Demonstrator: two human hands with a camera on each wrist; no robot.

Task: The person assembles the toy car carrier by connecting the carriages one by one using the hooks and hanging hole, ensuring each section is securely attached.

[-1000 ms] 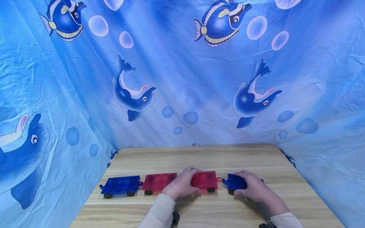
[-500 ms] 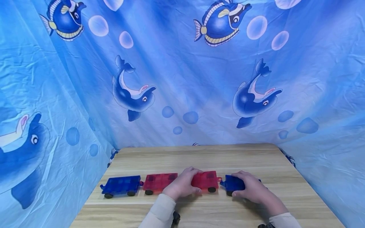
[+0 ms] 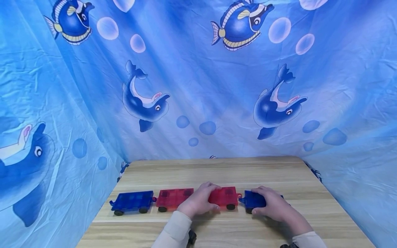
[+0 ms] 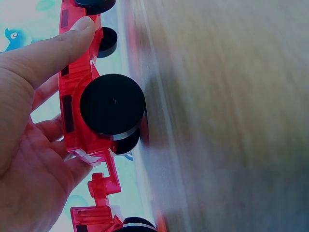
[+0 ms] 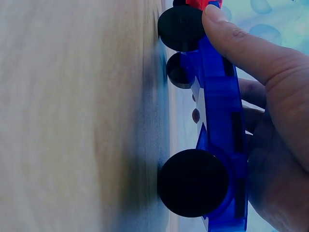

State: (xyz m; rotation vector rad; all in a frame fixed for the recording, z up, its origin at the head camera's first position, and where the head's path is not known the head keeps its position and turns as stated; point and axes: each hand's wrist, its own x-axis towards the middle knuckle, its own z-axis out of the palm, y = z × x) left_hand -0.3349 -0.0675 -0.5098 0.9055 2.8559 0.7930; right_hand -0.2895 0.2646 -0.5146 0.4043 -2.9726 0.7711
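Four-wheeled toy train cars stand in a row on the wooden table. My left hand (image 3: 198,201) grips a translucent red car (image 3: 227,198) by its long sides, the thumb along the near side. In the left wrist view its black wheels (image 4: 112,104) are at the tabletop. My right hand (image 3: 273,205) holds a translucent blue car (image 3: 254,199) at the row's right end, covering much of it. The blue car's front hook overlaps the red car's loop (image 3: 240,196) in the head view. Thumb and fingers straddle the blue body (image 5: 219,111) in the right wrist view.
Left of my left hand are a second red car (image 3: 175,198) and another blue car (image 3: 133,200), joined by a coupling (image 3: 154,199). The wooden table (image 3: 214,170) ends against a blue sea-animal curtain (image 3: 198,86) behind and at both sides.
My right hand has slid the blue car left, closing the gap to the red car's loop. The other cars have shifted very slightly right, while my left hand has barely moved.
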